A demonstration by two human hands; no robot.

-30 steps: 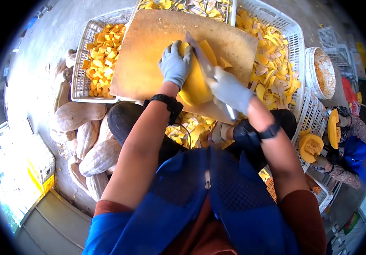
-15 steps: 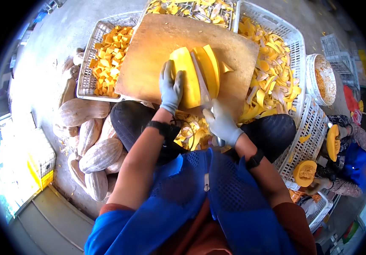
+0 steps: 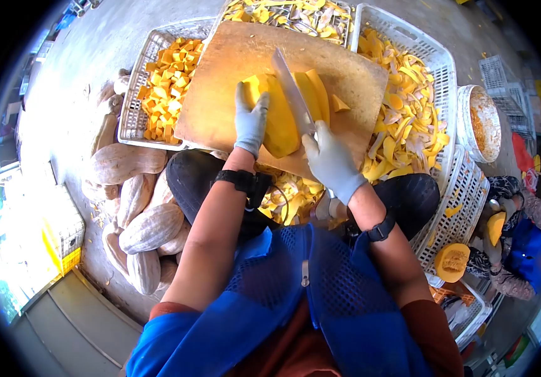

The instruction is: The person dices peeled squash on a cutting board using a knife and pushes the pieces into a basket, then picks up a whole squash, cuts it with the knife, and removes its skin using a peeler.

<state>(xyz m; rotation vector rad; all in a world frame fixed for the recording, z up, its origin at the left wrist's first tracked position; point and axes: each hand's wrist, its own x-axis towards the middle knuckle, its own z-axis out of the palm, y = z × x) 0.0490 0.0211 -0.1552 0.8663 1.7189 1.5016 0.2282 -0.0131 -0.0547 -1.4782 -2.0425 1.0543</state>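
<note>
A thick peeled pumpkin piece (image 3: pixel 281 122) lies lengthwise on the wooden cutting board (image 3: pixel 217 78). Gloved in grey, my left hand (image 3: pixel 251 122) grips its left side, with the thumb over the top. My right hand (image 3: pixel 333 160), also gloved, is closed around the handle of a long knife (image 3: pixel 291 85). Its blade stands along the right side of the piece, between it and the cut pumpkin slices (image 3: pixel 318 94); whether the edge touches flesh I cannot tell. Right of the slices sits a small pumpkin wedge (image 3: pixel 340 103).
Pumpkin cubes (image 3: pixel 173 78) fill a crate on the left; a crate of peelings (image 3: pixel 405 107) is on the right. Whole pumpkins (image 3: pixel 151 229) lie by my left knee. A white bucket (image 3: pixel 478 122) and a co-worker (image 3: pixel 528 245) with pumpkin halves are at the right.
The knife and my right hand have moved forward, so the blade tip now reaches farther up the board. My left hand still holds the piece. The co-worker's hands and pumpkin half have shifted.
</note>
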